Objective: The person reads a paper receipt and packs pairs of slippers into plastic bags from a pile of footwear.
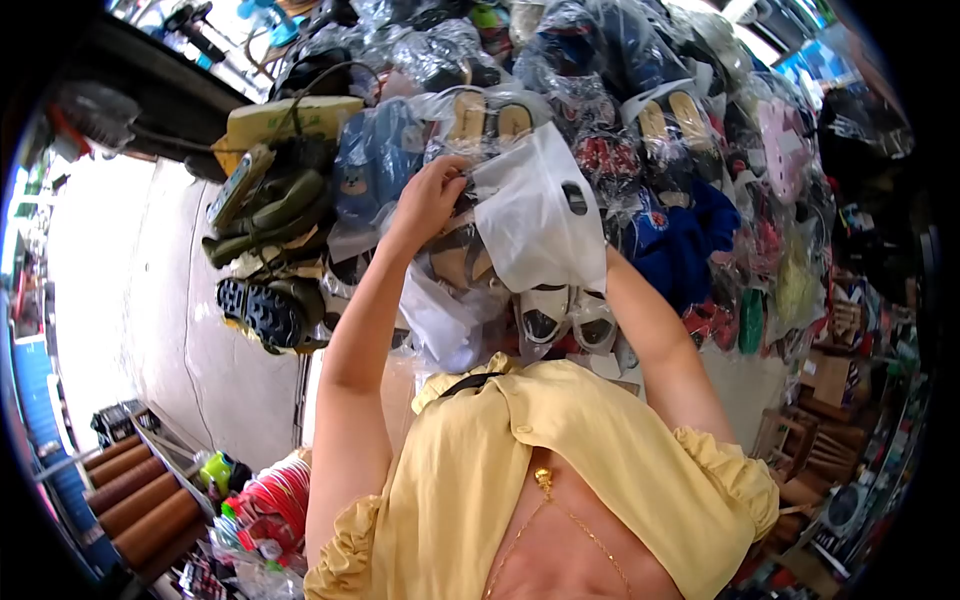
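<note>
A white plastic bag with a cut-out handle hole is spread over the wrapped shoes in front of me. My left hand is at the bag's left side, its fingers curled at the edge of the plastic. Just what they grip I cannot make out. My right forearm runs up to the bag's right edge, and the bag hides the right hand. Beyond the bag lie wrapped sandals with tan insoles. Below its lower edge are white-and-black shoes in clear plastic.
Blue bear slippers and olive boots lie on the left. A yellow box stands behind them. Blue cloth and pink clogs are on the right. Brown rolls fill the lower left.
</note>
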{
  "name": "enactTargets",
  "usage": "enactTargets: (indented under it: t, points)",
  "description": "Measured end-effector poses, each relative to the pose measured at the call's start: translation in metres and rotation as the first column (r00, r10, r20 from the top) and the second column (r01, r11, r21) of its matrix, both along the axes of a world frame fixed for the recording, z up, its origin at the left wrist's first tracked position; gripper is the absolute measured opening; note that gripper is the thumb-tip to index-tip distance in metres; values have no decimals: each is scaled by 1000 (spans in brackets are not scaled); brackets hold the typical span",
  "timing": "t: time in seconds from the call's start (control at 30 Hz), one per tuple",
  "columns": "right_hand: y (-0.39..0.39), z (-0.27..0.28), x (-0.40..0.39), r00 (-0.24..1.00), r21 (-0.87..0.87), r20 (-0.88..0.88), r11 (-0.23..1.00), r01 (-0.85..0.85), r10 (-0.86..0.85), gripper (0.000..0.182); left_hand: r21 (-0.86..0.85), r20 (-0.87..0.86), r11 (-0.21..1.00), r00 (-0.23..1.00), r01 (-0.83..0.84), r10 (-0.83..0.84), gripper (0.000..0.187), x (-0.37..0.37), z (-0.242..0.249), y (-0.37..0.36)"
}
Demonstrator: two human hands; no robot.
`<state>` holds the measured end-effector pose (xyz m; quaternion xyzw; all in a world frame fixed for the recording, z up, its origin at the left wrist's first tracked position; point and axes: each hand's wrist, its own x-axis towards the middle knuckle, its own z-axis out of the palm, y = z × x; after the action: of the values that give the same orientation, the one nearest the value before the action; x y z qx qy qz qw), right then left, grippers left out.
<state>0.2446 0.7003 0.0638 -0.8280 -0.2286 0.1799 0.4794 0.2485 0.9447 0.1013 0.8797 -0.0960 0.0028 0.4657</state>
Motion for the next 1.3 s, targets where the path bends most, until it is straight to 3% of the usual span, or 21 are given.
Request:
enactTargets:
  t: [0.03,0.1,0.17,0.2,0.23,0.27,0.3,0.33,0.37,0.43,0.5,0.57,0.7,0.77,0.87,0.93,0.97,1.03,1.1,1.17,1.3]
  points:
    - [-3,6,-5,999,-3,48,1000,-7,7,28,0,4,1000,1000,18,-18,26,-3,5,0]
    - [-26,23,-16,966,61,229,992,110,-122,27,19,309,997,949,-80,71,30,-22,7,8]
    - [-73,33,-20,811,92,433,914,394,-393,28,29,336,986,931,-162,143,31,-49,11,21]
    - [-109,32,-24,648,-43,650,832,553,-397,34,38,371,967,902,-250,219,33,-65,12,26]
    - [-136,37,-32,556,-200,762,695,690,-332,46,67,410,958,883,-280,229,35,-79,8,24]
    - [-157,35,-44,550,-406,765,411,816,-336,62,60,461,970,869,-235,182,42,-93,8,14]
    - [-178,11,-52,497,-456,807,200,867,-319,75,120,460,979,883,-167,94,55,-105,7,0]
    - [-207,-17,-57,551,-536,715,169,827,-430,83,143,377,989,926,-29,-27,66,-118,8,-20]
    - [-230,-39,-59,574,-558,611,218,801,-546,70,226,287,972,949,66,-131,70,-129,13,-41]
    - [-248,-23,-50,649,-559,547,346,754,-529,55,326,173,919,942,222,-289,76,-139,4,-79]
    - [-224,7,-45,517,-360,611,372,856,-600,44,374,164,898,936,233,-311,76,-139,-15,-95]
    - [-212,33,-38,456,-66,608,531,845,-650,38,441,176,852,904,281,-390,78,-133,-22,-99]
    - [-126,140,-48,722,207,337,796,569,-604,27,434,203,860,900,270,-386,77,-131,-14,-92]
    - [-63,161,-50,710,185,508,866,464,-489,26,430,201,860,900,273,-387,77,-133,-17,-92]
    - [31,121,-42,698,98,701,989,108,-146,41,428,241,868,894,251,-377,67,-139,-42,-100]
    - [76,50,-49,589,-285,759,955,-82,277,53,247,25,906,932,344,-361,53,-147,-75,-101]
    - [82,15,-47,542,-279,791,956,-92,283,54,251,24,906,934,340,-357,53,-149,-73,-97]
    - [76,19,-24,600,-374,733,927,-40,321,49,504,151,817,903,280,-402,45,-151,-68,-90]
    - [64,29,16,650,-431,730,880,197,212,45,533,240,822,895,202,-376,49,-156,-72,-90]
    - [34,22,56,554,-205,830,890,407,-62,41,527,280,829,883,185,-376,55,-154,-68,-89]
    - [37,70,-7,615,-172,788,969,178,27,45,489,287,852,888,187,-359,56,-154,-66,-88]
